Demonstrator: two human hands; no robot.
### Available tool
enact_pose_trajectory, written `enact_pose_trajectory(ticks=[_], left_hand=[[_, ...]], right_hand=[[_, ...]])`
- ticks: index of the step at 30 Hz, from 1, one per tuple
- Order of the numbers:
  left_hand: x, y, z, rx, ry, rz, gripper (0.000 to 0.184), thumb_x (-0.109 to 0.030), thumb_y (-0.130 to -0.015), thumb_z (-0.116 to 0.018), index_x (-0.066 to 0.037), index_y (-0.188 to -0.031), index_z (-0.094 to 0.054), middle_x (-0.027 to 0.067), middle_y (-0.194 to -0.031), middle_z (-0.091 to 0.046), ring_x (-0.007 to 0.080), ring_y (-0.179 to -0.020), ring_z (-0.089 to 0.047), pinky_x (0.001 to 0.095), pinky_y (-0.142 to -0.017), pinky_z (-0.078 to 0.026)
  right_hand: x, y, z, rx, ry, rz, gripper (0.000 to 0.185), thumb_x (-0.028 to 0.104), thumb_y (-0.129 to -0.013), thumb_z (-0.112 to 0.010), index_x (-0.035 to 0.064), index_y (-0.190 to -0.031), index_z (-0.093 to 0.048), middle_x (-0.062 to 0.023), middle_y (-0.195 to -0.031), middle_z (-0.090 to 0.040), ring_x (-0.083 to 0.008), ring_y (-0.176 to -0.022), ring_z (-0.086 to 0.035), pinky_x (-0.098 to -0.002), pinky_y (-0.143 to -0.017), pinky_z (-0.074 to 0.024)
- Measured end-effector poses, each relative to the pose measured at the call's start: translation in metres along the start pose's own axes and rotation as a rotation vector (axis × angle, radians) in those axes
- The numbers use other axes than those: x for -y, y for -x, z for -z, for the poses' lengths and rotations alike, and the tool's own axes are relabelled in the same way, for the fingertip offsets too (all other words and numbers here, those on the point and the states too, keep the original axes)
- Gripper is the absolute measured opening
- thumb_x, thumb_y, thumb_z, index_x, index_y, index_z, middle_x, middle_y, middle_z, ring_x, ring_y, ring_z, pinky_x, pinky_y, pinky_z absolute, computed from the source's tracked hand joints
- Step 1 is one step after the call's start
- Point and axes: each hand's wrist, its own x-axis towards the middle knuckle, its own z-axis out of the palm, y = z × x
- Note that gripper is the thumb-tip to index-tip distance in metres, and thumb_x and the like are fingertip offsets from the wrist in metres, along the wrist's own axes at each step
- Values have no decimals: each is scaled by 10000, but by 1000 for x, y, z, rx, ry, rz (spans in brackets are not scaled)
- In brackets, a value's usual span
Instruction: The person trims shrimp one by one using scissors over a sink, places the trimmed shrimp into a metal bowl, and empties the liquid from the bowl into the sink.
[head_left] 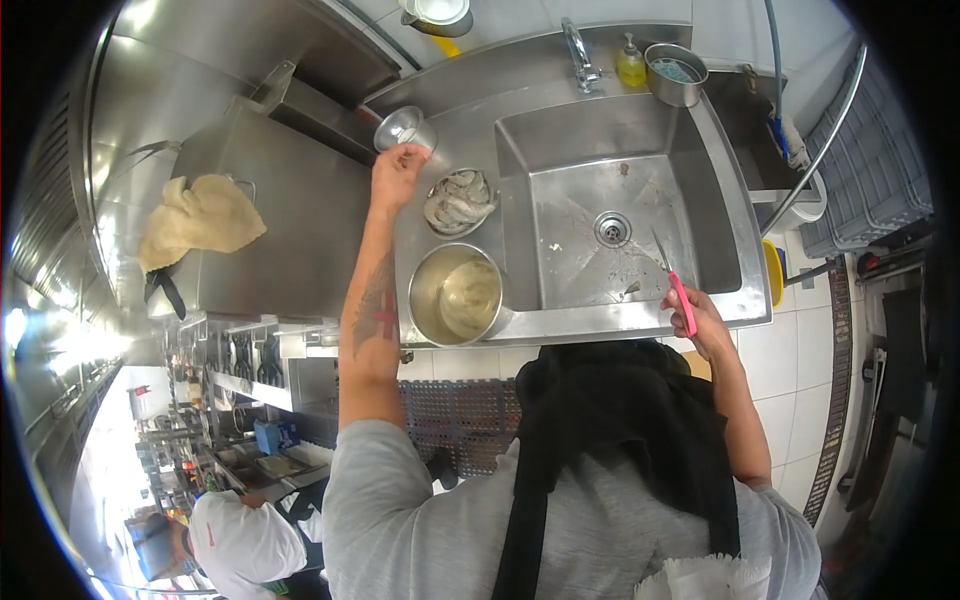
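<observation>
My left hand [397, 176] is over the near rim of a small metal bowl [396, 122], its fingers pinched together; anything between them is too small to make out. Just right of that bowl, a dish of grey raw shrimp [462, 200] stands on the steel counter. Below the dish sits a deep round metal pot [420, 300] with pale, cloudy contents. In my right hand [706, 322], a small knife [682, 303] with a pink handle is gripped near the sink's front edge. Its narrow blade points up over the basin.
Bits of scrap lie in the steel sink [570, 250] around the drain. Behind it are a faucet [577, 55], a yellow soap bottle [630, 65] and a metal pot [676, 85]. A cloth [205, 220] lies at left; another person [245, 540] stands at lower left.
</observation>
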Motion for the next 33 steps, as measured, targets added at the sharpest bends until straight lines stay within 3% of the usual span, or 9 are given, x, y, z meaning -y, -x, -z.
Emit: enact_pose_trajectory(ticks=[8, 14, 17, 19, 20, 22, 25, 27, 33], left_hand=[[-63, -2, -11, 16, 257, 127, 168, -167, -928, -766, -19, -1005, -743, -16, -809, -679, 63, -729, -583, 233, -680, -461], [-115, 7, -115, 438, 69, 122, 228, -223, -888, -798, -63, -1047, -765, 92, -910, -747, 122, -852, -697, 281, -742, -549], [-93, 14, -188, 558, -8, -223, 244, -155, -897, -774, -59, -1120, -751, 83, -881, -762, 181, -815, -703, 327, -737, -547], [-82, 26, -223, 271, -422, -699, 278, -157, -887, -761, -76, -1153, -746, 130, -884, -770, 299, -829, -728, 413, -782, -564], [-81, 27, -235, 287, -410, -707, 278, -157, -887, -761, -76, -1153, -746, 130, -884, -770, 299, -829, -728, 413, -782, -564], [-81, 35, -256, 416, -285, -19, 367, -141, -833, -773, -104, -1196, -734, 172, -1013, -759, 364, -961, -717, 448, -866, -553], [-55, 49, -292, 722, -487, 350, 383, -199, -847, -737, -160, -1227, -728, 161, -1370, -633, 362, -1234, -617, 437, -1036, -503], [49, 89, -341, 751, -517, 51, 516, -56, -781, -701, -187, -1280, -685, 202, -1262, -675, 342, -1150, -664, 428, -964, -538], [147, 173, -418, 1003, -637, 13, 477, -66, -852, -644, -210, -1306, -658, 126, -1222, -707, 343, -1149, -668, 452, -965, -542]], right_hand=[[3, 1, 6, -24, 49, 9, 422, 461, -926, -744, 58, -1011, -653, 29, -798, -517, -48, -628, -429, -221, -546, -389], [2, 3, 1, -39, 45, -17, 417, 456, -929, -746, 54, -991, -657, 46, -782, -506, -44, -632, -431, -210, -527, -362], [4, 4, -1, -51, 64, -20, 379, 450, -926, -754, 86, -974, -662, 66, -774, -490, -43, -660, -418, -215, -551, -319], [-3, 4, 3, -92, 88, -4, 376, 453, -927, -753, 90, -959, -660, 69, -769, -481, -45, -667, -408, -224, -570, -312], [-7, 3, 6, -122, 120, 24, 374, 455, -927, -753, 94, -944, -659, 73, -763, -472, -48, -675, -397, -233, -590, -305], [-17, 8, 14, -162, 123, 23, 382, 468, -925, -752, 98, -919, -654, 78, -760, -464, -51, -698, -391, -246, -617, -301], [-31, 26, 24, -247, 81, -12, 370, 440, -924, -760, 84, -940, -662, 67, -782, -529, -47, -723, -437, -236, -632, -334], [-36, 41, 28, -291, 90, -29, 363, 425, -925, -761, 77, -957, -667, 57, -796, -558, -47, -735, -465, -231, -646, -360], [-55, 87, 52, -383, 97, -119, 288, 344, -950, -736, 80, -915, -626, 40, -798, -585, -51, -681, -528, -224, -587, -418]])
